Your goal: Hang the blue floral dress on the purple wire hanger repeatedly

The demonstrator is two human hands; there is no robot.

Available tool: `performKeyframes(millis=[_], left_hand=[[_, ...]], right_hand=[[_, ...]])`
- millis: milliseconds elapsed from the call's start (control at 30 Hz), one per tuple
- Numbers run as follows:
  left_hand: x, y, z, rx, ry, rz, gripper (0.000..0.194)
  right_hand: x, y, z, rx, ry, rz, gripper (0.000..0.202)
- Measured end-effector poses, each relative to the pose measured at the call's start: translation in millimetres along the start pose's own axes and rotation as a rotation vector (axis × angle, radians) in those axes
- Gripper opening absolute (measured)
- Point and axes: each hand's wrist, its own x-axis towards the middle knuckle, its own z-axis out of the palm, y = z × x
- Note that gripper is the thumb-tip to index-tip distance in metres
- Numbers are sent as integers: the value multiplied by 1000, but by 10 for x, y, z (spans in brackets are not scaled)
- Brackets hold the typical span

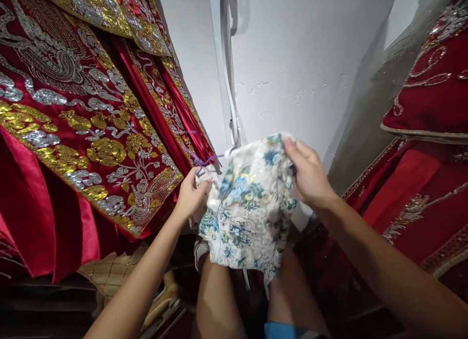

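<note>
A small white garment (243, 207) with blue, green and yellow flowers hangs stretched between my hands, above my legs. My left hand (192, 195) pinches its left edge, near some pale cloth. Up at the top right corner, my right hand (307, 170) grips the fabric with the thumb in front; the other fingers are partly behind it. A thin purple cord (204, 162) runs by my left hand to the garment's top left. White straps dangle from the lower hem. The cloth's edges are a little blurred.
Red costumes with gold and silver embroidery (106, 151) hang at the left. More red beaded clothing (413, 192) is at the right. Ahead stands a scuffed white wall (292, 61) with a vertical metal strip (228, 85). A tan quilted item (113, 273) lies low on the left.
</note>
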Motion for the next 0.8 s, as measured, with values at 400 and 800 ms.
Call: performKeyframes(millis=[400,800], left_hand=[[-256,505,268,-682,158,-202,32],[-464,795,260,-723,-200,-222,39]], right_hand=[[-670,187,216,-468,-644,124,76],[-696,456,-243,133,-343,678,42]])
